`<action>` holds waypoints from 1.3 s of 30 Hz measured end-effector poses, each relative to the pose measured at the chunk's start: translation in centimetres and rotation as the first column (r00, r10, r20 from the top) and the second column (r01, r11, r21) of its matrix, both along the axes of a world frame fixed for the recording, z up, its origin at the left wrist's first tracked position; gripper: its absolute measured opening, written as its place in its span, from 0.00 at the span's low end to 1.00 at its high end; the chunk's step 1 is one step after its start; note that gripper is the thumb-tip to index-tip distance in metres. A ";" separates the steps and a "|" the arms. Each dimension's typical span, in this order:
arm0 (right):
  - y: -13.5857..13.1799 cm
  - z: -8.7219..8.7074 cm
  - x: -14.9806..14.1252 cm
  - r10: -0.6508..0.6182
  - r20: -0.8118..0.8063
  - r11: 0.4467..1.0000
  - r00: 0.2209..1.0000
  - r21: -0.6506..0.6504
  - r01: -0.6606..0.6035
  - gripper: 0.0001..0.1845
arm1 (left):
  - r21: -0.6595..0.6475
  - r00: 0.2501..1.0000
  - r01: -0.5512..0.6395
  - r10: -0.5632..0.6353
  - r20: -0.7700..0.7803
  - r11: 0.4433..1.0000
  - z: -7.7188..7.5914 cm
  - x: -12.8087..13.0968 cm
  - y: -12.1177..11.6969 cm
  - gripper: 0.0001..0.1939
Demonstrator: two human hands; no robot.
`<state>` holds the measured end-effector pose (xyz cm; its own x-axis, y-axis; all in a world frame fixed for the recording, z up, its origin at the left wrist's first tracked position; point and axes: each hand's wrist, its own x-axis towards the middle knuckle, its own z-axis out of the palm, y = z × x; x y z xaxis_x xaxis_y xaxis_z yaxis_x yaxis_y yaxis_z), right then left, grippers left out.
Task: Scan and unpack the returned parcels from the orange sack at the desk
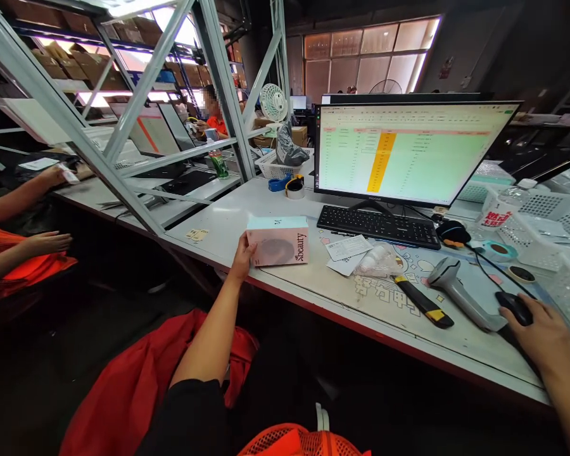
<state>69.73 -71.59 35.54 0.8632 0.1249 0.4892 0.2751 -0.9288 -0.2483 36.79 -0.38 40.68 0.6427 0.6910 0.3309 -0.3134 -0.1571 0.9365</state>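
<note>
My left hand (240,258) grips the left end of a pink product box (278,245) with a pale blue top and "beauty" printed on its side. The box stands at the front edge of the white desk (218,218). Over on the far right, my right hand (544,329) is wrapped over a black computer mouse (514,308). Beside it lies a grey barcode scanner (465,294), and left of that a black and yellow utility knife (422,301). Paper slips (348,248) and a crumpled clear plastic bag (377,259) are between the box and the knife.
A monitor (408,152) showing a spreadsheet stands behind a black keyboard (377,226). White baskets (541,209) and a bottle (506,206) crowd the right side. Tape rolls (295,188) sit near the back. A metal frame (137,95) rises at left, where a co-worker's hands (47,244) show.
</note>
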 end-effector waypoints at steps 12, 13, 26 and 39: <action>-0.2 0.1 0.0 0.017 0.018 1.000 1.000 -0.020 -0.017 0.52 | 0.946 0.919 0.192 0.290 -0.267 0.262 10.5 3.4 -9.6 0.34; -0.3 0.1 0.0 0.021 0.015 1.000 1.000 -0.019 -0.021 0.52 | 0.940 0.898 0.233 0.316 -0.306 0.248 10.2 3.9 -9.9 0.32; 1.3 0.3 -0.4 0.040 0.031 0.999 0.999 0.020 -0.041 0.42 | 0.941 0.883 0.290 0.332 -0.334 0.175 12.0 7.9 -9.3 0.24; 2.0 0.4 -0.9 -0.078 0.050 0.996 0.996 -0.041 0.080 0.33 | 0.937 0.859 0.112 0.442 -0.258 0.330 10.4 8.7 -9.4 0.17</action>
<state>68.80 -69.59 35.96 0.8469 0.0795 0.5258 0.2114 -0.9576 -0.1957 45.45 -9.80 51.07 0.7950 0.2358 0.5589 0.1810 -0.9716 0.1525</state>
